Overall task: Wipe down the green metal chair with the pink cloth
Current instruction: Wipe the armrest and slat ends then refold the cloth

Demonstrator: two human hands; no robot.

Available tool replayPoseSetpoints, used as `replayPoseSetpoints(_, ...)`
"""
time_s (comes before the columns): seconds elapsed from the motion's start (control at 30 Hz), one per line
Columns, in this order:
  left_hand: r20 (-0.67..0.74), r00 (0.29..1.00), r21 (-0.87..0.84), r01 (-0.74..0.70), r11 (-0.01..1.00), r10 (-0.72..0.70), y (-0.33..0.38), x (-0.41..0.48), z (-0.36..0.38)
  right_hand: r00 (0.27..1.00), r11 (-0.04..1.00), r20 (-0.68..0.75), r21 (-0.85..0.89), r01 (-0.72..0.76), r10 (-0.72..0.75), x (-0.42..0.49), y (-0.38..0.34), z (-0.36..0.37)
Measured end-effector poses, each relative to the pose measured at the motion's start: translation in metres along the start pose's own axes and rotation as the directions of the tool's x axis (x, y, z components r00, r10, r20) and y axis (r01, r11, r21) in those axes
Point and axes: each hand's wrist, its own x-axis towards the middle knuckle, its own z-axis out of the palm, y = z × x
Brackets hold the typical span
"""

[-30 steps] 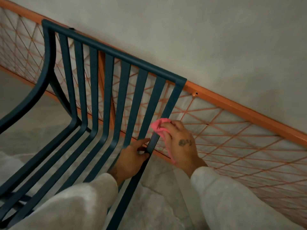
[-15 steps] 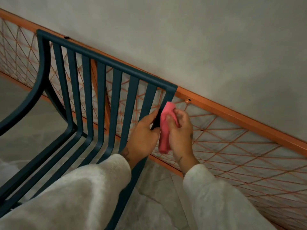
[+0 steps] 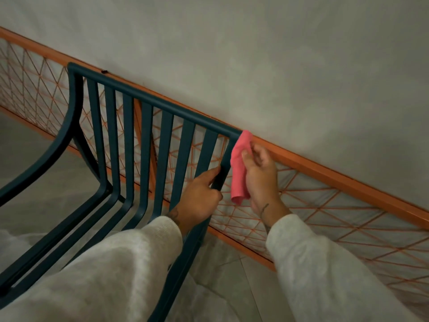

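Pink cloth at the chair's top corner

Right hand grips the pink cloth against the green chair; left hand clasps the outermost slat.

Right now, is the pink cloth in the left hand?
No, the right hand holds the pink cloth; the left hand grips the chair's end slat.
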Motion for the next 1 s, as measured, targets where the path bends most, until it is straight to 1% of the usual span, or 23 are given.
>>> replayPoseSetpoints(0.1,0.007,0.999,-0.023,-0.032,0.999,0.032,0.003,-0.004,0.002,0.99,0.99,0.035,-0.037,-0.136,0.137,-0.027,0.032,0.003)
replayPoseSetpoints(0.17,0.0,0.999,-0.059,-0.055,0.997,0.055,0.008,-0.007,0.0,0.985,0.986,0.064,-0.067,-0.154,0.158,-0.039,0.036,0.002)
replayPoseSetpoints(0.27,-0.051,0.993,-0.125,-0.11,0.986,0.104,0.013,-0.012,-0.005,0.994,0.99,0.073,-0.121,-0.076,0.086,-0.046,0.021,-0.008)
replayPoseSetpoints(0.33,-0.113,0.992,-0.201,-0.08,0.976,0.058,0.022,-0.023,-0.009,0.997,0.99,0.079,-0.139,0.011,0.0,-0.057,0.004,-0.014)
replayPoseSetpoints(0.4,-0.093,0.996,-0.328,-0.031,0.944,0.0,0.033,-0.038,-0.013,0.995,0.991,0.088,-0.126,0.054,-0.043,-0.069,-0.014,-0.014)
replayPoseSetpoints(0.43,-0.08,0.997,-0.385,-0.014,0.923,-0.019,0.038,-0.052,-0.017,0.993,0.993,0.109,-0.109,0.053,-0.041,-0.08,-0.025,-0.01)
replayPoseSetpoints(0.5,-0.067,0.997,-0.438,-0.009,0.899,-0.023,0.046,-0.064,-0.016,0.992,0.995,0.116,-0.08,0.06,-0.05,-0.09,-0.037,-0.009)
replayPoseSetpoints(0.63,-0.128,0.988,-0.468,0.016,0.884,-0.085,0.063,-0.109,-0.04,0.975,0.997,0.22,-0.059,0.048,-0.034,-0.129,-0.068,0.002)
replayPoseSetpoints(0.73,-0.144,0.987,-0.426,0.008,0.905,-0.077,0.067,-0.147,-0.064,0.952,0.994,0.304,-0.094,0.056,-0.025,-0.162,-0.081,0.009)
replayPoseSetpoints(0.87,-0.13,0.984,-0.437,0.053,0.898,-0.121,0.071,-0.204,-0.101,0.917,0.97,0.395,-0.195,0.144,-0.057,-0.207,-0.103,0.022)
replayPoseSetpoints(0.93,-0.121,0.985,-0.455,0.057,0.889,-0.125,0.074,-0.229,-0.117,0.906,0.967,0.423,-0.215,0.137,-0.034,-0.227,-0.117,0.029)
replayPoseSetpoints(1.0,-0.11,0.986,-0.48,0.056,0.876,-0.123,0.076,-0.259,-0.136,0.896,0.978,0.443,-0.201,0.063,0.034,-0.25,-0.134,0.042)
